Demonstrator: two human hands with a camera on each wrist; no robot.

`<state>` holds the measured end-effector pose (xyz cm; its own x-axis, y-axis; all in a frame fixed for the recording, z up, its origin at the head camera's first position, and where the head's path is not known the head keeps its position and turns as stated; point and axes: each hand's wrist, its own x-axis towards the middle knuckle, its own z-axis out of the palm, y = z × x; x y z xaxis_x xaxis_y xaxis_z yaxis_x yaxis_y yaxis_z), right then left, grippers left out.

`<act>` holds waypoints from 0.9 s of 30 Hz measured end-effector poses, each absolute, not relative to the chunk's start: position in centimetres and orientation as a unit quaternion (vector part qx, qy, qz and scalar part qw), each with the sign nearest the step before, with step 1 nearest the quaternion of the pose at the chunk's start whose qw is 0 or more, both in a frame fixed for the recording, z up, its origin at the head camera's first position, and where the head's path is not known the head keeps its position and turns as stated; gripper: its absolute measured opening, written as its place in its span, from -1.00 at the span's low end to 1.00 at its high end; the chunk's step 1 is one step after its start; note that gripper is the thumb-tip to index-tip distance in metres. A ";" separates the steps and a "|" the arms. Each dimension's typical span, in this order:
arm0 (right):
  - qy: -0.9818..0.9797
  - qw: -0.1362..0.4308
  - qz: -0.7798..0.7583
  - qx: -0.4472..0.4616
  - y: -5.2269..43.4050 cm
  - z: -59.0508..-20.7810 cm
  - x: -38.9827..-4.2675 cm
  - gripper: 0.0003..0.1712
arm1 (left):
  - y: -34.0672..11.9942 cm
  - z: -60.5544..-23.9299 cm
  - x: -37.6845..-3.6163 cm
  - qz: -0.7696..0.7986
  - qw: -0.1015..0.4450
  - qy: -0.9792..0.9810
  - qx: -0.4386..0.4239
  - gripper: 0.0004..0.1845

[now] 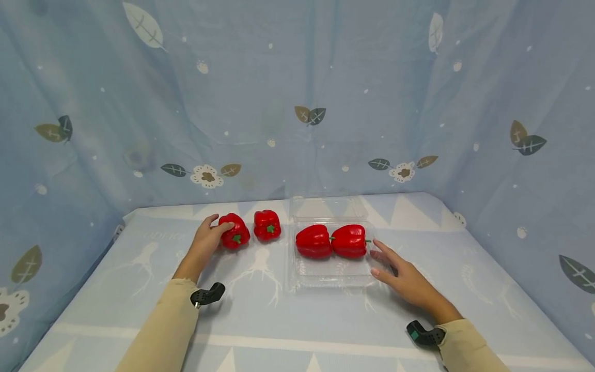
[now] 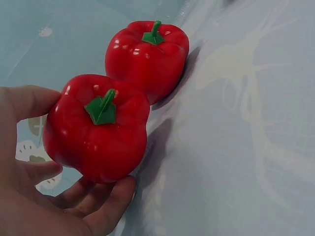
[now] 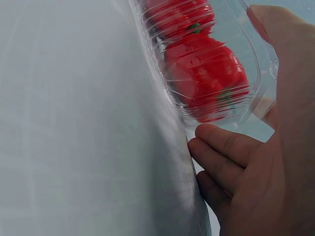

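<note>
One red pepper (image 1: 235, 233), stem toward the frame's bottom, sits clamped in my left hand (image 1: 207, 239); my right hand (image 1: 403, 276) rests fingers apart beside the clear tray (image 1: 325, 276).

Left hand (image 1: 206, 240) around red pepper (image 1: 235, 232); right hand (image 1: 403, 277) beside clear tray (image 1: 325, 276).

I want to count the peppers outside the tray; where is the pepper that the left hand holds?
In the head view, the held pepper lies left of centre on the table, in the left hand, beside a second loose pepper and left of the clear tray.
</note>
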<state>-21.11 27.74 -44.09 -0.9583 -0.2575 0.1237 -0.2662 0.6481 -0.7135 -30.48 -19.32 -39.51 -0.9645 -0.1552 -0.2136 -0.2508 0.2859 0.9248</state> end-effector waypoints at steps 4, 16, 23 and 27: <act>-0.910 0.005 0.390 0.139 27.8 -44.3 -21.1 -0.15 | -19.4 -39.5 -30.1 0.591 0.040 0.796 -0.123 -0.16; -0.912 0.006 0.387 0.134 27.6 -44.4 -21.0 -0.16 | -19.3 -39.6 -28.8 0.643 0.019 0.757 -0.120 -0.12; -0.913 0.008 0.385 0.139 27.5 -44.3 -21.1 -0.16 | -18.3 -39.2 -26.9 0.689 -0.007 0.713 -0.129 -0.07; -0.914 0.010 0.381 0.142 27.6 -44.2 -21.1 -0.16 | -17.7 -39.4 -25.6 0.703 -0.015 0.700 -0.126 -0.08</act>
<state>-21.12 27.59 -44.21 -0.9594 -0.2522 0.1263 -0.2673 0.6696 -0.6930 -25.60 -17.66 -39.40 -0.9679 -0.1977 -0.1552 -0.1543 -0.0205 0.9878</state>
